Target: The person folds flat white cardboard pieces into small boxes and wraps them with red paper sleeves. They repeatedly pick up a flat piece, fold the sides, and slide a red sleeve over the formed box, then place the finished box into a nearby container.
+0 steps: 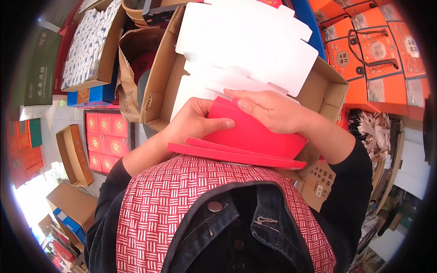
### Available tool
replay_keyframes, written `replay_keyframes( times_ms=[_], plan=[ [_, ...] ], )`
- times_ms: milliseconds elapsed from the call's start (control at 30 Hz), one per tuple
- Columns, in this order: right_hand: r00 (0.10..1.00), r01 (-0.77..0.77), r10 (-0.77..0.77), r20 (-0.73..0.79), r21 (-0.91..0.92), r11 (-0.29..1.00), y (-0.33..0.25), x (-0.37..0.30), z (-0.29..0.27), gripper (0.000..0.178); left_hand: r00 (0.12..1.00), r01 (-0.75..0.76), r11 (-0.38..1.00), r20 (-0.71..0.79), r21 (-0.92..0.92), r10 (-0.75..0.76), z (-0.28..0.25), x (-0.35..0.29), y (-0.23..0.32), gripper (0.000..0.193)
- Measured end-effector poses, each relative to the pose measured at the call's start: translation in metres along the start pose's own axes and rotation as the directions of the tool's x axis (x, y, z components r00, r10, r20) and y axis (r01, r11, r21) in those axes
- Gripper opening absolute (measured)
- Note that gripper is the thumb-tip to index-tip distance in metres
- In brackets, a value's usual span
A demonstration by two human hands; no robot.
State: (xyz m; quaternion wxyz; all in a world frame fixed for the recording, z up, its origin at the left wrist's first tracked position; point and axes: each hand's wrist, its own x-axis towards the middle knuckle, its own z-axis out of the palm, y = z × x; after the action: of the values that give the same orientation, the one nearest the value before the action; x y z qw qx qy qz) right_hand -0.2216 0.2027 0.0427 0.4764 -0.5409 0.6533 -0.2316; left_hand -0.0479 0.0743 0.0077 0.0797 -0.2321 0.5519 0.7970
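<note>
In front of my apron, both my hands are on a red card box blank (255,129), partly folded, with long flaps along its near edge. My left hand (193,120) grips its left side, thumb lying on the red face and the other fingers behind. My right hand (271,109) is closed over the upper edge, thumb and fingers pinching a fold close to my left hand. Just beyond lie white flat die-cut card blanks (248,41), piled in an open brown cardboard box (159,86). My right wrist passes over the red card.
Orange gift boxes (378,50) with handles are stacked at the right. To the left are a tray of small white packets (91,45), a brown paper bag (129,77), red square boxes (107,136) and an empty brown carton (75,154).
</note>
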Motion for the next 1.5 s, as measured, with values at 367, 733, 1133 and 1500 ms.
replay_keyframes(
  times_ms=[367,733,1133,1500],
  plan=[
    [0.999,-0.033,0.033,-0.014,0.041,0.999,-0.006,-0.002,0.003,0.046,0.996,-0.081,0.993,-0.036,0.082,0.084,-0.004,-0.003,-0.005,0.021],
    [1.000,-0.023,0.022,-0.019,-0.053,0.998,-0.014,-0.008,0.008,0.044,0.996,-0.083,0.995,-0.034,0.047,0.085,-0.004,-0.006,-0.010,0.019],
    [0.996,0.031,-0.032,-0.085,-0.006,0.999,0.023,-0.007,0.031,0.044,0.995,-0.056,0.988,-0.091,-0.142,0.043,-0.010,0.010,-0.045,0.025],
    [0.994,-0.088,0.083,0.072,0.076,0.993,0.005,-0.012,-0.003,0.046,0.993,-0.052,0.980,-0.115,-0.194,0.030,-0.010,0.006,-0.007,0.024]
  ],
)
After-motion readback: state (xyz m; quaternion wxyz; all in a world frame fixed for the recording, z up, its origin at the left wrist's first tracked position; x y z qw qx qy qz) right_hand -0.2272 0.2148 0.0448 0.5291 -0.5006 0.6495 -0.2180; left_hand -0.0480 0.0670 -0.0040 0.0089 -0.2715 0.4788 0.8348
